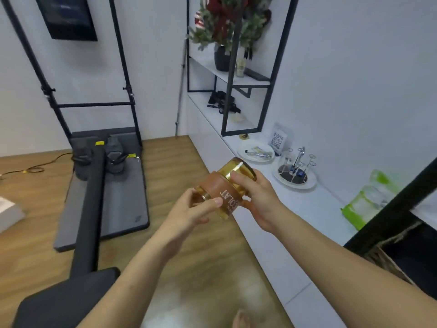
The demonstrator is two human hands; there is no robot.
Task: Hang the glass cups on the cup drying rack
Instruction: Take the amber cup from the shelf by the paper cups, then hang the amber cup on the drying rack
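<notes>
Both hands hold the tilted yellow cup (227, 188): left hand (189, 214) grips one end, right hand (257, 197) the other.

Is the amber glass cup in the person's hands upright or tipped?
Tipped. The amber glass cup lies nearly sideways between the left hand and right hand, one end pointing toward the drying rack.

white counter (314, 204) — drying rack (295, 168), plate (255, 153), green bag (364, 202)

Glossy amber glass cup (233, 183) with matt brown sleeve; thin shiny metal rack (298, 165); white glossy counter (314, 204).
</notes>
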